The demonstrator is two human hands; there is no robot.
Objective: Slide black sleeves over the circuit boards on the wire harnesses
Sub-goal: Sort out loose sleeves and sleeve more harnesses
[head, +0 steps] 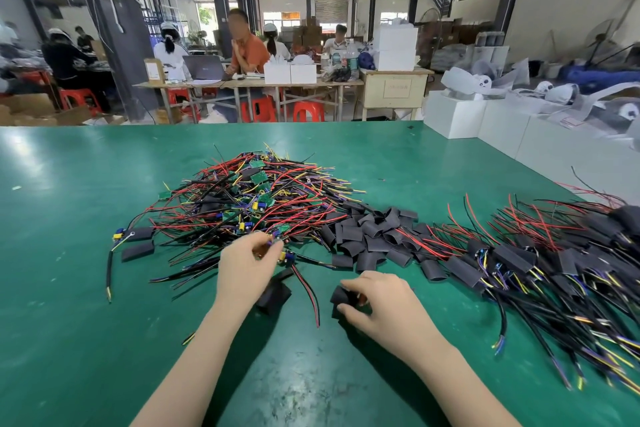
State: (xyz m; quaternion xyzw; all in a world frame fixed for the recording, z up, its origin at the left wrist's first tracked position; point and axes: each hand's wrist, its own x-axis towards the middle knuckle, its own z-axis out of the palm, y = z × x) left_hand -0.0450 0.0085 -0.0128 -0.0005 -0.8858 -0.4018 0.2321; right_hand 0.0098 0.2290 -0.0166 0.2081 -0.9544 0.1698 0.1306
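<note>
This is a factory assembly hall. A broad green work table [86,218] carries a heap of wire harnesses [256,198] and loose black sleeves [374,236]. Beyond it, workers sit on red plastic stools [308,111] at long benches [249,85] stacked with white cartons [394,45], under dark steel columns [221,0] and an open-beam ceiling.

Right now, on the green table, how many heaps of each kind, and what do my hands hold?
Heap of bare harnesses: 1
Heap of loose black sleeves: 1
Heap of sleeved harnesses: 1
Left hand: 1 harness
Right hand: 1 black sleeve
Total: 3 heaps, 2 held things
</note>
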